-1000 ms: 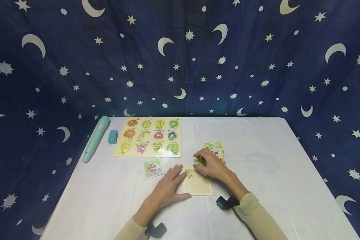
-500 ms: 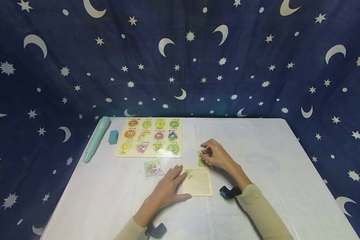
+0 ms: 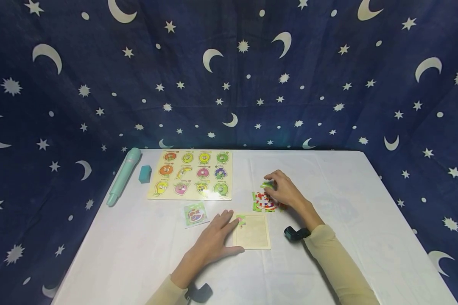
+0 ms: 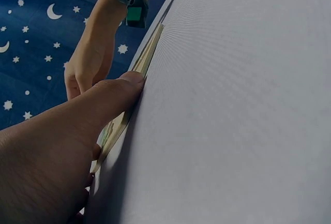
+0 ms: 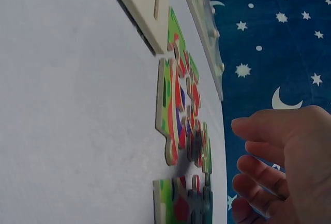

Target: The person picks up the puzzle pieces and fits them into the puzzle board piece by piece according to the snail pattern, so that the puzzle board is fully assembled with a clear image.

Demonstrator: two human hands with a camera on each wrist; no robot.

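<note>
My left hand [image 3: 213,238] rests with spread, fairly straight fingers at the left side of a shallow wooden puzzle tray [image 3: 255,234]. In the left wrist view its thumb lies against the edge of the tray [image 4: 153,50]. One green-and-pink jigsaw piece [image 3: 242,220] sits in the tray's upper left corner. Over a cluster of red and green jigsaw pieces [image 3: 264,202] hovers my right hand [image 3: 286,191], hiding some of them. The right wrist view shows the right hand [image 5: 289,157] with loosely bent fingers, nothing between them, apart from the jigsaw pieces [image 5: 168,94].
A wooden fruit peg board [image 3: 192,195] lies at the back left. Left of it are a teal block [image 3: 145,174] and a long mint-green stick [image 3: 124,176]. A picture card [image 3: 196,215] lies left of the tray. A star-and-moon cloth [image 3: 229,97] hangs behind the table.
My right hand has moved away from the tray, rightward and back across the jigsaw pieces, uncovering the nearer ones. My left hand and the tray have stayed in place.
</note>
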